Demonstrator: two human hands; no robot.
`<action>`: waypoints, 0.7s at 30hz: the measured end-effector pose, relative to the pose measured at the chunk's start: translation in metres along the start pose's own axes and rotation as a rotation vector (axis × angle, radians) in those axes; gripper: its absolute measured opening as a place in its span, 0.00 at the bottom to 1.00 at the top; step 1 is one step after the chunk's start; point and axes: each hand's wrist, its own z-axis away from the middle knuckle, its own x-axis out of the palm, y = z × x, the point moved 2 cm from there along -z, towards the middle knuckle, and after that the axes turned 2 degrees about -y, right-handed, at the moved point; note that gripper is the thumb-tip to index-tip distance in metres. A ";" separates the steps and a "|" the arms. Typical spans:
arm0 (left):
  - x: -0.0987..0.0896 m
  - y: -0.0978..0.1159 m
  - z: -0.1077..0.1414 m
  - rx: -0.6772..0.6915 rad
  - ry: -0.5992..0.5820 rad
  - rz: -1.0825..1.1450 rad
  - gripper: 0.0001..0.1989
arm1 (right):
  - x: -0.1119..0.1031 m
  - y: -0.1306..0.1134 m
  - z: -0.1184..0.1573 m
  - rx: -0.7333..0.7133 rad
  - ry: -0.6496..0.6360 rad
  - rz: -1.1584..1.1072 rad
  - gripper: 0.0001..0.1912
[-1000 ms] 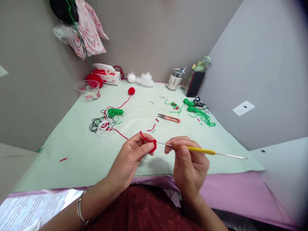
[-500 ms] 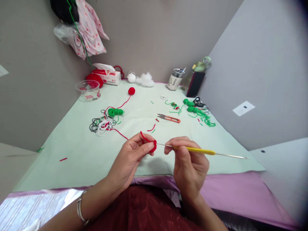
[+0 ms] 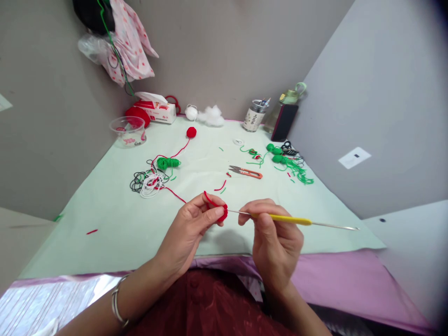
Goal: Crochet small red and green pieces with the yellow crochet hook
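Near the table's front edge, my left hand (image 3: 191,228) pinches a small red crochet piece (image 3: 224,214) between thumb and fingers, with red yarn (image 3: 209,199) looped over the index finger. The yarn trails back left toward a red yarn ball (image 3: 191,132). My right hand (image 3: 276,238) is closed around the yellow handle of a crochet hook (image 3: 290,219). The hook's thin left end meets the right edge of the red piece; its tip is hidden there. The other metal end points right.
Orange snips (image 3: 245,171) lie beyond the hands. Tangled white cord (image 3: 152,183) and a green yarn bundle (image 3: 168,163) are at left. Green crochet pieces (image 3: 277,158) lie at right. A plastic tub (image 3: 129,135), tissue box (image 3: 163,113), pen jar (image 3: 254,117) and phone (image 3: 284,122) stand behind.
My right hand and the hook have shifted very slightly left, toward the red piece. My left hand keeps its place.
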 end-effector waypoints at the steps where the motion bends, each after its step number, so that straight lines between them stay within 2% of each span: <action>1: 0.000 0.000 0.000 0.000 0.002 -0.002 0.09 | 0.000 0.000 0.000 0.001 0.001 0.001 0.11; 17: 0.000 0.000 -0.001 0.006 0.009 0.000 0.08 | 0.000 -0.002 -0.001 -0.041 0.006 0.026 0.11; 21: -0.001 0.000 -0.001 0.007 0.011 0.017 0.08 | 0.001 0.001 0.001 -0.009 0.018 0.018 0.10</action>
